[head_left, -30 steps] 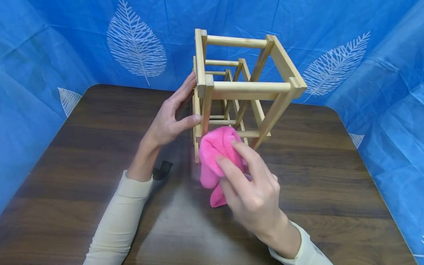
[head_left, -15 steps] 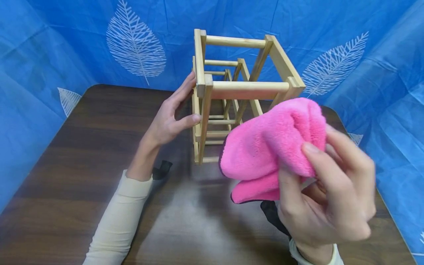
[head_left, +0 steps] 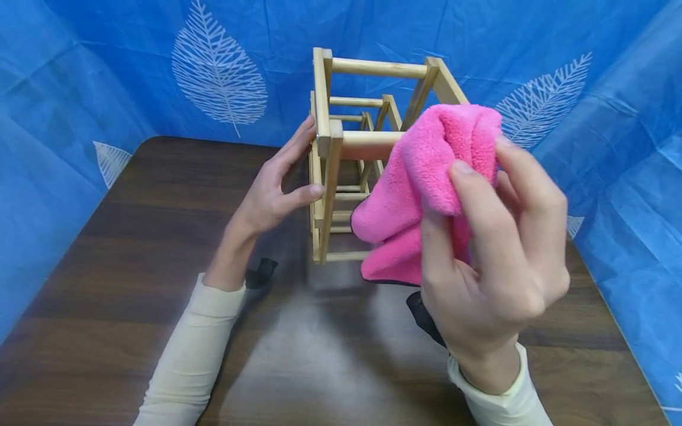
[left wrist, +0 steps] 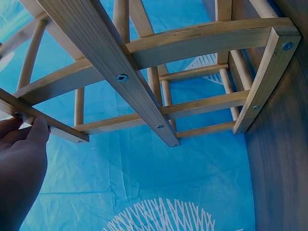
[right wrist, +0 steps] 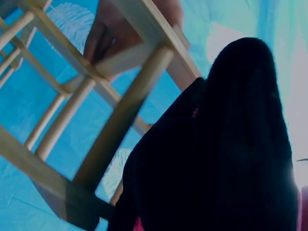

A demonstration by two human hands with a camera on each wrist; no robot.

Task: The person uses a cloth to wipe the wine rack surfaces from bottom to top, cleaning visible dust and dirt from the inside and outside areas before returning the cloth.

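A pale wooden rack [head_left: 331,189] of posts and round rods stands on the table, its tiers also filling much of the left wrist view. Against its left side rests my left hand [head_left: 274,189], fingers extended along the frame and thumb spread toward the front post. My right hand [head_left: 495,254] pinches a folded pink plush cloth [head_left: 426,171] with dark edging between thumb and fingers. The cloth overlaps the rack's upper front right corner in the head view, hiding part of the top rod. In the right wrist view a dark shape [right wrist: 240,134] covers much of the rack.
The dark wood-grain table [head_left: 133,248] spreads around the rack. Blue sheeting [head_left: 122,59] with white leaf prints hangs behind and at both sides. Black straps show at the left wrist [head_left: 261,273] and right wrist [head_left: 424,319].
My right hand has taken the cloth from the rack's lower front off to the right, then up to its top right corner. My left hand has stayed against the rack.
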